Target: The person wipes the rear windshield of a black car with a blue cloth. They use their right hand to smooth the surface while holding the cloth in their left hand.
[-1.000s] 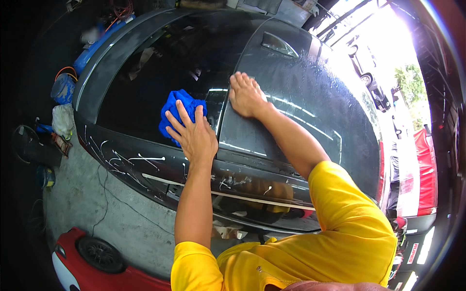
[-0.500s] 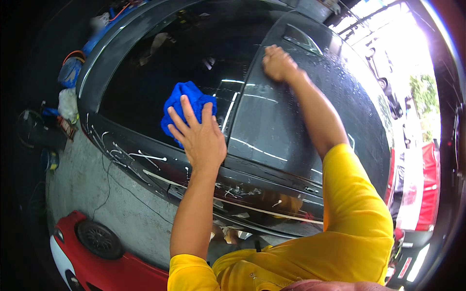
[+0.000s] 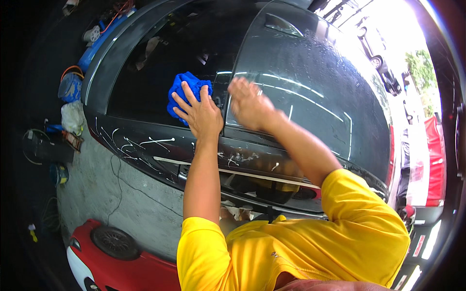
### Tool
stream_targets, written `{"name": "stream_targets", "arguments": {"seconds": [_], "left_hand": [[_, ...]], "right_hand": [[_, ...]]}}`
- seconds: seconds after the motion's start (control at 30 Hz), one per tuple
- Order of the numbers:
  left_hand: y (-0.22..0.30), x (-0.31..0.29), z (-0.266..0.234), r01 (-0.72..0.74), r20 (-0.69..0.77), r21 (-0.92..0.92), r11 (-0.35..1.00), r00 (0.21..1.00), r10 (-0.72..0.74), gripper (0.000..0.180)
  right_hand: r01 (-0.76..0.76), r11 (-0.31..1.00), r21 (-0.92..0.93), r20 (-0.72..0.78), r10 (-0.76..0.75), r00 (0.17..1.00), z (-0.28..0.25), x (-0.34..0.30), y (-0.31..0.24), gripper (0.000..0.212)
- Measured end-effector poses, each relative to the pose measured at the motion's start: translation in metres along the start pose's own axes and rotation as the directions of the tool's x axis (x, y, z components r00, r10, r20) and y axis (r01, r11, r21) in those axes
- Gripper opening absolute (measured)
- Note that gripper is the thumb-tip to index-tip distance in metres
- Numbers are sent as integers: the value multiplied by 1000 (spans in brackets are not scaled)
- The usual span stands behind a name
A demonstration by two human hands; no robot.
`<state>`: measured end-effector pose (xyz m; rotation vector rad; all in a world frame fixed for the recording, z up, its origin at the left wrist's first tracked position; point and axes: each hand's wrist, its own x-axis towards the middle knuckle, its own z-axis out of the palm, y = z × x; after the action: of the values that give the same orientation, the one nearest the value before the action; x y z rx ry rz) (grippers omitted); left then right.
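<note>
My left hand [image 3: 205, 115] lies with spread fingers on a bunched blue cloth [image 3: 187, 97], pressing it on the dark glass panel [image 3: 145, 87] of a dark grey car. Close by on the right, my right hand [image 3: 250, 104] is over the glossy dark painted panel [image 3: 301, 106], near the seam between glass and paint. Its fingers are together and bent down, slightly blurred, with a ring on one of them. Whatever lies under them is hidden. White streaks and drips [image 3: 158, 141] mark the car's near side. Water beads dot the far right of the painted panel.
Below left stands a red car [image 3: 121, 266] with a dark wheel [image 3: 115, 242]. A cable [image 3: 119, 189] snakes over the grey floor. Along the left are a blue bucket [image 3: 70, 87], a white bag [image 3: 73, 116] and a blue tank [image 3: 90, 56]. Bright daylight comes from the right.
My right hand has come down and left across the painted panel, from near the far fin-shaped part to beside my left hand. The left hand stays on the blue cloth. The view has shifted slightly.
</note>
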<state>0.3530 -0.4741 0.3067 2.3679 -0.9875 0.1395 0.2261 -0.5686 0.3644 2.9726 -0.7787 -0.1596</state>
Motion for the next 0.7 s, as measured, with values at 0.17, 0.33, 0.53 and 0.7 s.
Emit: {"name": "stream_targets", "arguments": {"seconds": [0.17,0.33,0.53,0.7], "left_hand": [[5,0,-6,-4,10,15,1000,1000,3,40],[11,-4,-8,6,10,82,997,1000,-7,40],[3,1,6,-53,-52,81,995,997,57,39],[-5,1,8,-51,-42,103,993,998,56,39]], "right_hand": [[242,953,183,34,-252,967,-13,-98,-3,58],[355,900,255,84,-386,919,-34,-130,55,53],[465,860,213,-138,-444,885,-9,-68,18,50],[352,919,176,-23,-354,935,-21,-208,112,55]]}}
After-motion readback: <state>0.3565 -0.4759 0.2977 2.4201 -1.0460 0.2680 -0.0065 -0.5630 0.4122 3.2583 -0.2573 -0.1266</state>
